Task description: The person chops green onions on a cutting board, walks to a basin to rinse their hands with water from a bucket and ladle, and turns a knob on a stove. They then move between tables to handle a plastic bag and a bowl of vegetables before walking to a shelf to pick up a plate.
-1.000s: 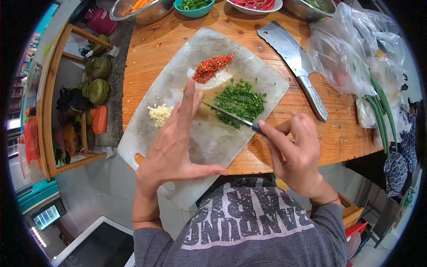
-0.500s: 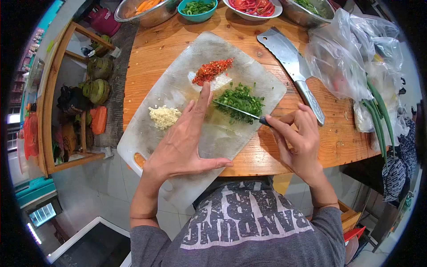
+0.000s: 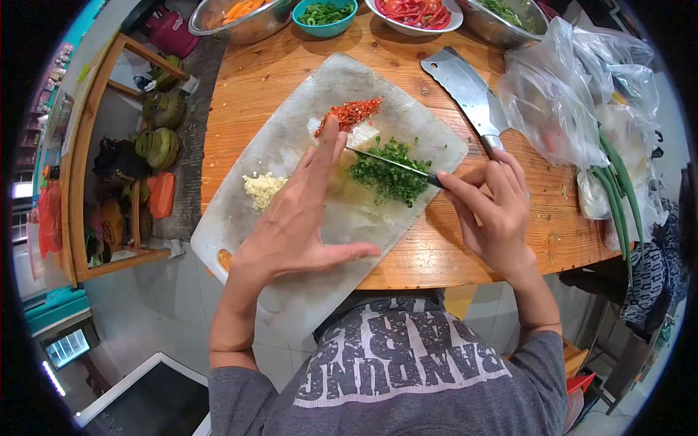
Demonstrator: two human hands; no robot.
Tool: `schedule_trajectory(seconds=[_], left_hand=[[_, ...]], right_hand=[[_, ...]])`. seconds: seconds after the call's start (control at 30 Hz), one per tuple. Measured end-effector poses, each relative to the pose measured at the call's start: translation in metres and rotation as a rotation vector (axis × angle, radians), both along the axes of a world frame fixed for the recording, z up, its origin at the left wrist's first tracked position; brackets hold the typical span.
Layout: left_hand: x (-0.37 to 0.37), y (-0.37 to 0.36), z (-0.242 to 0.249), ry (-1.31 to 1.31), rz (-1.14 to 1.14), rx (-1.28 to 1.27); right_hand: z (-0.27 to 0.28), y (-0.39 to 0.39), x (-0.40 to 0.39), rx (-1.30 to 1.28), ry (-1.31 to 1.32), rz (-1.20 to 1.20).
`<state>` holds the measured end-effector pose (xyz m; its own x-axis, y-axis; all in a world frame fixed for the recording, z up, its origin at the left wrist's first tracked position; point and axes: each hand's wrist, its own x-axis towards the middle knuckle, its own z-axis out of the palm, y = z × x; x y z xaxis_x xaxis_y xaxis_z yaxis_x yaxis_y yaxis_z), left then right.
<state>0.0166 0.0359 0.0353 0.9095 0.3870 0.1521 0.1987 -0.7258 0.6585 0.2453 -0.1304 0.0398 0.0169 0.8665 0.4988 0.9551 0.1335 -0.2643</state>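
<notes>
My right hand (image 3: 496,211) grips a small knife (image 3: 392,162) by its black handle. The thin blade lies across a pile of chopped green herbs (image 3: 396,182), pointing left. My left hand (image 3: 294,225) hovers over the white cutting board (image 3: 313,301) with thumb and index finger stretched apart. Its fingers are right at the knife's tip. Chopped red chili (image 3: 360,109) sits just beyond my left fingertips. Minced garlic (image 3: 263,190) lies on the board to the left of that hand.
A cleaver (image 3: 465,91) rests right of the board. Plastic bags (image 3: 552,94) and long green onions (image 3: 618,189) lie at the table's right. Along the back stand a carrot bowl (image 3: 207,22), a teal bowl (image 3: 327,30), a red chili bowl (image 3: 418,31) and a metal bowl (image 3: 502,33).
My right hand and the knife have shifted slightly to the right and up across the herbs. My left hand has moved a little up and left, still spread.
</notes>
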Motion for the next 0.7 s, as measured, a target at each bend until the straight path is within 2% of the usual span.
schedule_trajectory(seconds=[0.2, 0.33, 0.43, 0.63, 0.7], left_hand=[[-0.005, 0.000, -0.010, 0.124, 0.008, -0.094], [-0.003, -0.003, -0.009, 0.077, 0.003, -0.074], [-0.004, 0.000, -0.011, 0.096, 0.023, -0.099], [-0.004, 0.002, -0.015, 0.074, 0.027, -0.035], [-0.005, 0.002, -0.015, 0.024, 0.033, -0.030]], right_hand=[[-0.017, -0.005, 0.000, -0.064, 0.016, 0.014], [-0.002, -0.010, -0.011, -0.072, -0.014, -0.009], [-0.022, -0.013, -0.022, -0.126, 0.018, -0.019], [-0.009, -0.013, -0.029, -0.095, 0.030, -0.019], [-0.023, -0.013, -0.028, -0.095, 0.086, -0.019]])
